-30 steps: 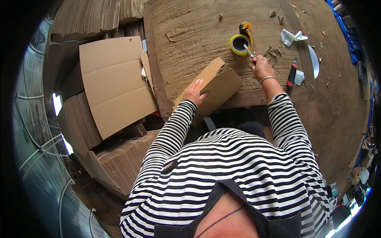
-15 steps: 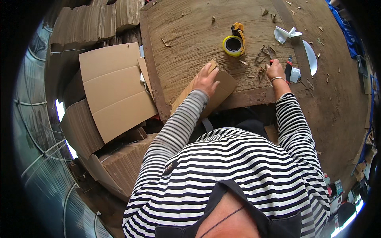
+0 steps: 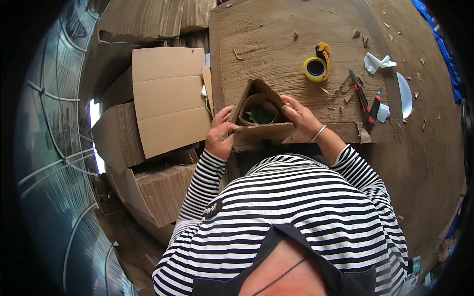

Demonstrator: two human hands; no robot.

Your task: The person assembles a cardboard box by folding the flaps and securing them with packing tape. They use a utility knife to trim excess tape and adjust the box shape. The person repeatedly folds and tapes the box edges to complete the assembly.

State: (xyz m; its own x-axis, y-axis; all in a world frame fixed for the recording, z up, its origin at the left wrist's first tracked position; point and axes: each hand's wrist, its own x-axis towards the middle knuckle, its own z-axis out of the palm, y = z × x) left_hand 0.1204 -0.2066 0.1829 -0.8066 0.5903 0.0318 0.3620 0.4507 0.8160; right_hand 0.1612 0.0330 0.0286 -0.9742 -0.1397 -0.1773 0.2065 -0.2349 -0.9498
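Observation:
Between my two hands is a cardboard box (image 3: 264, 132), its open end turned up toward me at the table's near edge. The opening looks three-cornered, and a curled piece of cardboard (image 3: 270, 107) sits inside it around some green leaves (image 3: 257, 116). My left hand (image 3: 220, 133) grips the box's left corner with bent fingers. On the far right side, my right hand (image 3: 302, 118) holds the wall, thumb near the rim. Right of it on the table lie a red and black cutter (image 3: 361, 93) and a second red and black tool (image 3: 374, 109).
A yellow tape roll (image 3: 315, 69) in a dispenser sits on the wooden table (image 3: 276, 44). White crumpled scraps (image 3: 377, 63) and cardboard bits lie at the right. Flattened cardboard sheets (image 3: 170, 93) and stacks (image 3: 143, 19) crowd the left side.
My right hand has let go of the red-handled cutter and come left to the box. The box is now upright in both hands, its opening showing leaves inside. The view has shifted.

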